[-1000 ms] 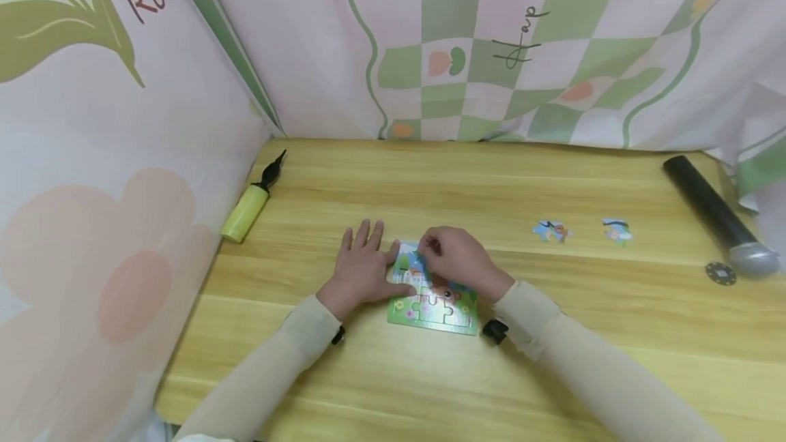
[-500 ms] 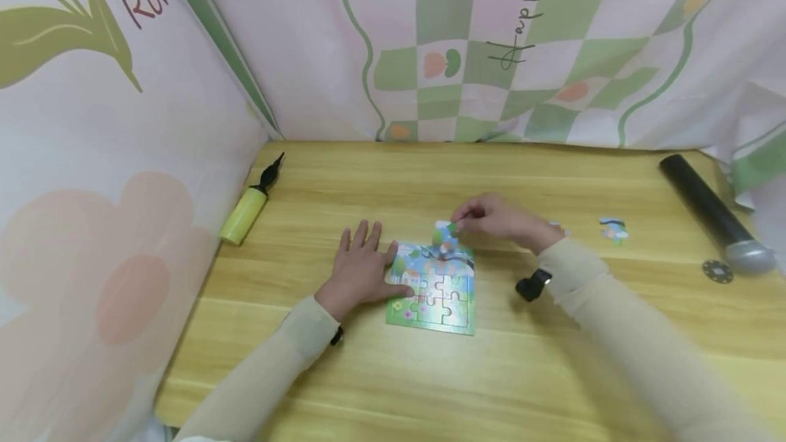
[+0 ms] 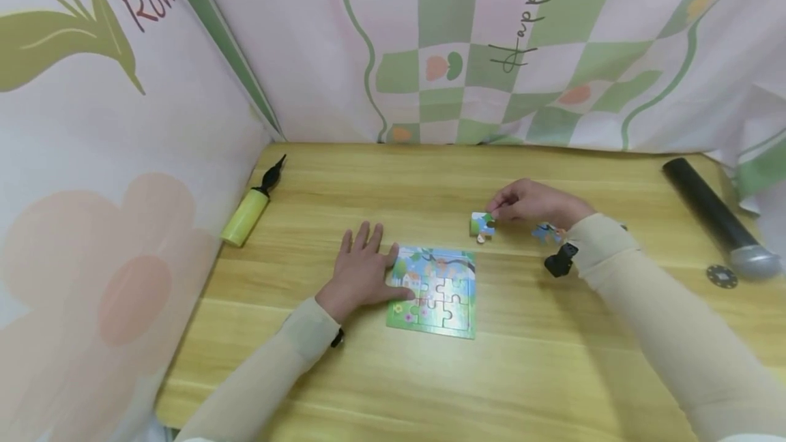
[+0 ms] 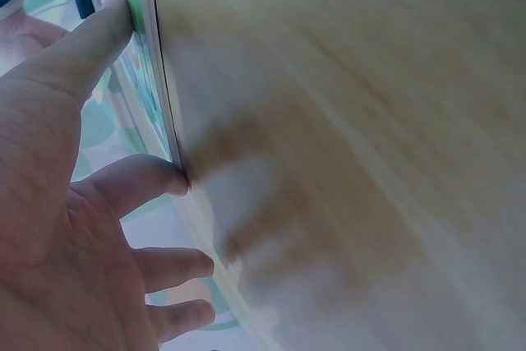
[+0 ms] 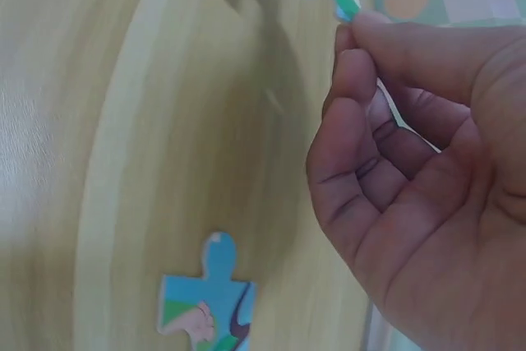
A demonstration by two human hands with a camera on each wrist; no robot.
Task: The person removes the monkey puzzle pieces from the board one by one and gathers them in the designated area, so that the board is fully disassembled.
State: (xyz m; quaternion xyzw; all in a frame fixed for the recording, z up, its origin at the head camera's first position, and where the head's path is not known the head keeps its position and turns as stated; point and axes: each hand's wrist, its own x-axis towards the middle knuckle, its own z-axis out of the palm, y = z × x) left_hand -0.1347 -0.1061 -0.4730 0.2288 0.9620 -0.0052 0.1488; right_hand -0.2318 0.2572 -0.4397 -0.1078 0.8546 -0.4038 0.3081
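Note:
A square picture puzzle board (image 3: 431, 329) lies on the wooden table, its lower rows showing interlocking cut lines. My left hand (image 3: 361, 270) rests at its left side with fingers spread, the thumb on top. In the left wrist view, a thumb and forefinger touch the board's edge (image 4: 162, 80). Up and right of the board, my right hand (image 3: 533, 202) pinches a blue and green puzzle piece (image 3: 481, 222) by one corner between thumb and forefinger. Another puzzle piece (image 3: 545, 231) lies just beneath the right hand; in the right wrist view, this loose piece (image 5: 201, 310) lies flat.
At the table's left edge lies a yellow hand pump (image 3: 247, 215) with a black nozzle. A black microphone (image 3: 715, 213) and a dark round disc (image 3: 721, 276) lie at the right. Printed cloth (image 3: 448, 12) hangs along the back and left sides.
My right hand has lifted a puzzle piece off the board's top area and carried it up and to the right. My left hand has stayed in place on the board.

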